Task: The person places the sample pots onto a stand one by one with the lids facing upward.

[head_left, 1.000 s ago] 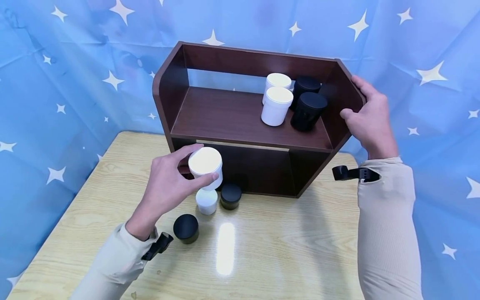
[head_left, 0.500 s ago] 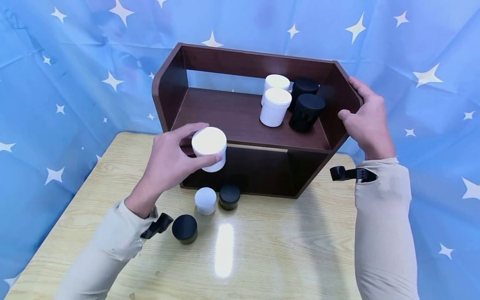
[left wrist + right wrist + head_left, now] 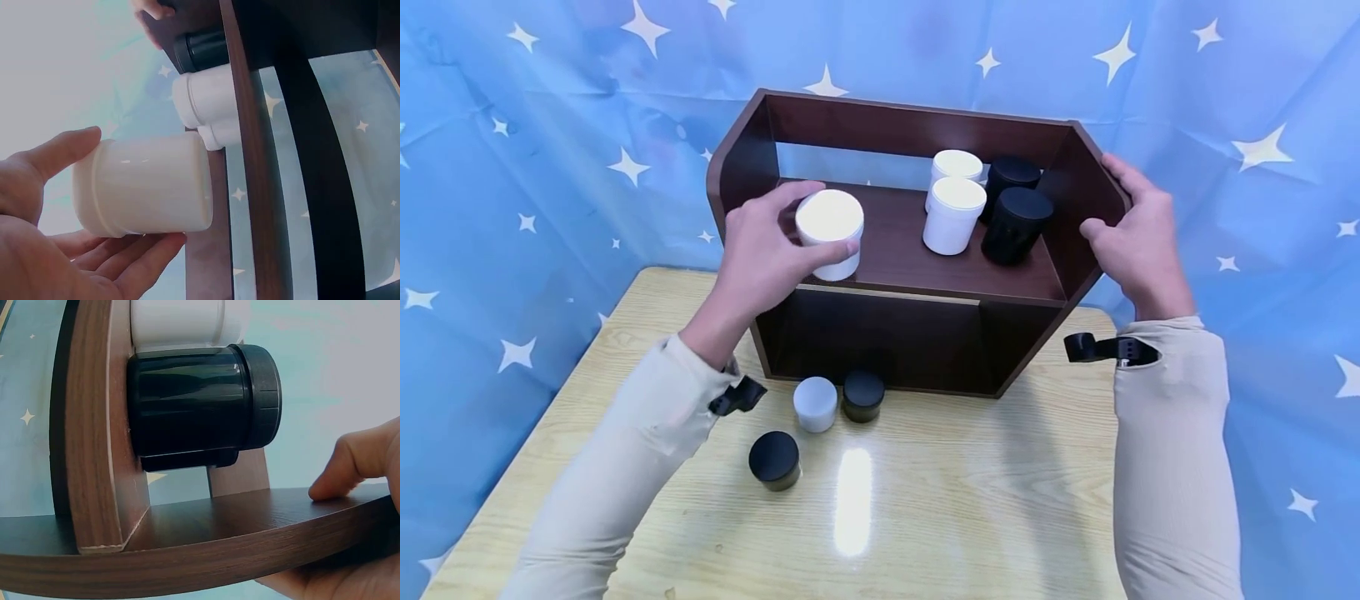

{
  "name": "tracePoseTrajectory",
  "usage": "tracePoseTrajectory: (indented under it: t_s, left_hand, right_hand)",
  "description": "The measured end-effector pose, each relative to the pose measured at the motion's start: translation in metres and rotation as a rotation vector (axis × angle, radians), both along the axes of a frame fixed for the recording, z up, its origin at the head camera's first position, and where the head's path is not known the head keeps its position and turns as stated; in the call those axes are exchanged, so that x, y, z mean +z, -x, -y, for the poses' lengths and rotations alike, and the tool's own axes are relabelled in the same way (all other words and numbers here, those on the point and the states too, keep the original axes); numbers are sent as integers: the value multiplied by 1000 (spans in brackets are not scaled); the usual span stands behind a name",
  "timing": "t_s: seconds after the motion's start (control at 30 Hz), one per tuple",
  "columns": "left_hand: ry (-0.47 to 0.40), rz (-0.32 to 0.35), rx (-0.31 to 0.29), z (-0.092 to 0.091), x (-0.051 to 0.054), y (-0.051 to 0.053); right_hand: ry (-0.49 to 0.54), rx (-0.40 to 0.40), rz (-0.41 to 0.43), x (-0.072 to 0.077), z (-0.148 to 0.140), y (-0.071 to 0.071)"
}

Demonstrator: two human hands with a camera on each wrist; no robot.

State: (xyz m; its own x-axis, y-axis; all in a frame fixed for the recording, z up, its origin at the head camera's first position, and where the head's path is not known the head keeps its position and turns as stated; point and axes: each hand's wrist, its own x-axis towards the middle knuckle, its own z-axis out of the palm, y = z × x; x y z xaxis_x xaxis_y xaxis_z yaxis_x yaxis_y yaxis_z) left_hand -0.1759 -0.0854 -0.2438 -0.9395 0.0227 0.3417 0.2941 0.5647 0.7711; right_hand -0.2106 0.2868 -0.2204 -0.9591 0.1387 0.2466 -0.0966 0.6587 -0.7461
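My left hand grips a white lidded jar between thumb and fingers, at the left front of the upper shelf. In the left wrist view that jar appears held apart from the shelf board. My right hand holds the right side panel of the dark brown shelf unit, thumb inside and fingers outside. Near that panel stand two black jars, the front one and a rear one. Left of them are two white jars, a front one and a rear one.
On the wooden table before the unit are a small white jar, a small black jar and another black jar. The lower compartment is dark inside. A blue star-patterned curtain hangs behind.
My left hand has lifted the white jar from in front of the lower compartment up to the upper shelf's level, slightly to the right. The right hand stays on the side panel.
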Motion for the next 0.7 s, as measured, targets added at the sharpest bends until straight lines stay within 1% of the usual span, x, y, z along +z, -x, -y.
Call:
tracePoseTrajectory:
  t_s: [0.1,0.2,0.3,0.43,0.5,0.57,0.63,0.7]
  left_hand:
    - [63,22,14,-8,7,15]
    - [130,21,20,-18,12,31]
    - [190,11,14,-35,18,52]
    - [292,24,-5,-51,25,78]
    - [321,32,-17,-56,27,89]
    - [331,47,-21,-58,26,96]
    - [327,74,-18,-59,23,103]
    - [300,111,-19,-59,20,107]
  right_hand:
    - [1,2,-3,0,-1,1]
    - [3,5,6,-1,-1,1]
    - [-9,-6,17,4,-5,0]
    - [-39,-12,39,8,-7,-2]
    - [-56,-10,42,8,-6,-3]
    - [-61,-4,43,7,-4,-3]
    - [-60,7,40,6,-2,-3]
    - [-59,15,39,5,-2,-2]
